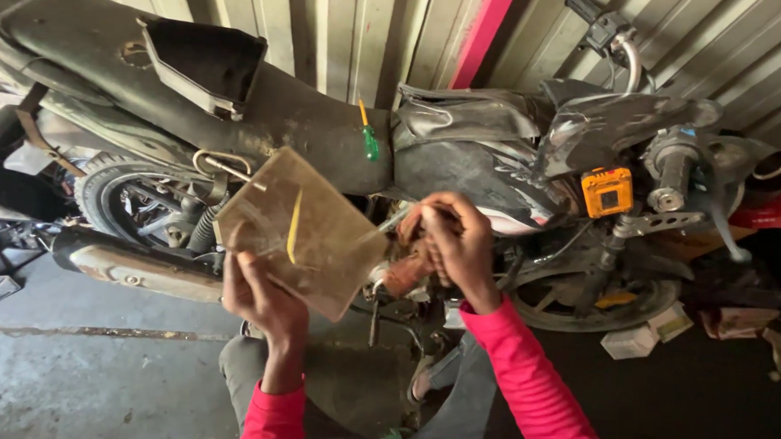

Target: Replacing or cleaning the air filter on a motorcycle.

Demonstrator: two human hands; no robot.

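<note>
The left hand (259,289) hides the cardboard sheet's (300,231) seven-o'clock corner. What the right hand (456,243) pinches (something rusty) is too hidden to tell.

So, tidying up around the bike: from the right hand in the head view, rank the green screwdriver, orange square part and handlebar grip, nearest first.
From the right hand:
1. Green screwdriver, up-left on the seat.
2. Orange square part, to the right.
3. Handlebar grip, top right, farthest.

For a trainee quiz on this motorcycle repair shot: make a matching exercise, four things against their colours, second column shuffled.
Things:
1. screwdriver lying on the seat
2. box-shaped part by the handlebar
3. flat panel held in the left hand
4. sleeve behind the right hand

Colours:
A. pink
B. green and yellow
C. murky translucent brown
D. orange

Pairs: 1-B, 2-D, 3-C, 4-A
</note>
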